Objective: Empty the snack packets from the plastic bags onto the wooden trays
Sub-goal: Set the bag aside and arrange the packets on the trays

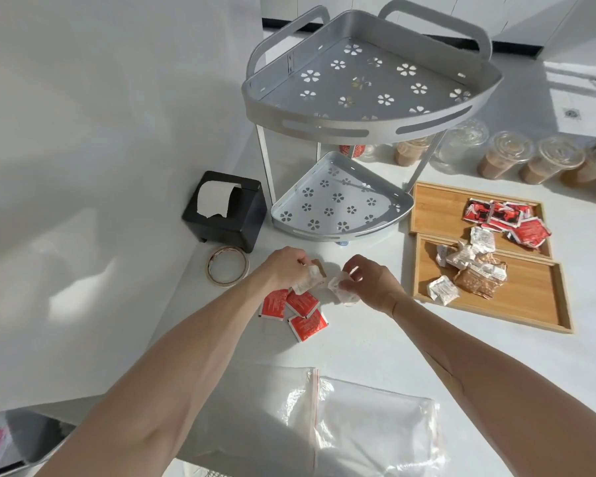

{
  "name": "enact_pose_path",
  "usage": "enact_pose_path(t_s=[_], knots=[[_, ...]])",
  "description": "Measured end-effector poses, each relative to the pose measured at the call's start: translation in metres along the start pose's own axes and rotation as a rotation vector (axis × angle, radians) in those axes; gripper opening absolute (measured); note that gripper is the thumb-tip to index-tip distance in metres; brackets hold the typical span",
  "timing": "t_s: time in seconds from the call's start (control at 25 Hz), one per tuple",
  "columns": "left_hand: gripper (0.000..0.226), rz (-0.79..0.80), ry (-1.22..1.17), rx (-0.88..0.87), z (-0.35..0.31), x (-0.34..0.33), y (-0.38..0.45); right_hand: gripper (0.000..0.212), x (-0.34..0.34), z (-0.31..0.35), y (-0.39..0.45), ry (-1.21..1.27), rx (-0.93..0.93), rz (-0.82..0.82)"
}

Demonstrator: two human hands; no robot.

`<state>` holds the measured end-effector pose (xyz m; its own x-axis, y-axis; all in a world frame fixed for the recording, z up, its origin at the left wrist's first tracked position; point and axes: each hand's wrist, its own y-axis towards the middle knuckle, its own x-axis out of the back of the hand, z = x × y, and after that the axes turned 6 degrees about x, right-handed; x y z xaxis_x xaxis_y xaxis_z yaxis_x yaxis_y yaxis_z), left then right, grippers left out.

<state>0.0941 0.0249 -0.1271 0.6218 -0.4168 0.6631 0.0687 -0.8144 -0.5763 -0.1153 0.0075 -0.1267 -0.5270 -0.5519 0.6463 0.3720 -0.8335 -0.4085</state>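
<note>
So I've got both hands out over the white table [375, 346]. My left hand [284, 266] has its fingers pinched on one crumpled end of a clear plastic bag [308, 280], and my right hand [372, 284] has its fingers clamped on the other bunched end. Three red packets [301, 313] lie on the table right under the bag. Off to my right are two wooden trays: the far tray [437, 208] holds red packets, the near tray [530, 301] white and brown ones. Two flat clear bags [369, 428] lie near me.
</note>
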Motion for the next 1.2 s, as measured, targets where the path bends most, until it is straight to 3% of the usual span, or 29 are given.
enact_pose_path(t_s=[0.2,0.32,0.44,0.72,0.92,1.0,1.08,1.2], knots=[[0.015,0.002,0.286,-0.168,-0.023,0.011,0.013,0.035,0.021,-0.023,-0.026,-0.041,-0.044,0.070],[0.020,0.068,0.491,-0.302,-0.027,0.005,0.018,0.040,0.020,-0.035,-0.039,-0.110,-0.088,0.052],[0.028,0.000,0.611,-0.380,-0.026,-0.003,0.021,0.042,0.012,-0.046,-0.051,-0.114,-0.148,-0.004],[0.019,-0.066,0.629,-0.342,-0.028,-0.010,0.012,0.044,0.005,-0.054,-0.070,-0.078,-0.195,-0.105],[0.041,-0.054,0.658,-0.236,-0.041,-0.015,0.002,0.031,0.031,-0.066,-0.092,-0.138,-0.198,-0.102],[0.047,-0.034,0.714,-0.217,-0.055,-0.014,0.004,0.027,0.052,-0.078,-0.102,-0.161,-0.191,-0.097],[0.040,-0.003,0.733,-0.226,-0.080,-0.014,0.006,0.027,0.076,-0.095,-0.112,-0.190,-0.193,-0.105],[0.032,-0.004,0.585,-0.232,-0.133,-0.024,0.007,0.024,0.116,-0.127,-0.126,-0.213,-0.210,-0.125]])
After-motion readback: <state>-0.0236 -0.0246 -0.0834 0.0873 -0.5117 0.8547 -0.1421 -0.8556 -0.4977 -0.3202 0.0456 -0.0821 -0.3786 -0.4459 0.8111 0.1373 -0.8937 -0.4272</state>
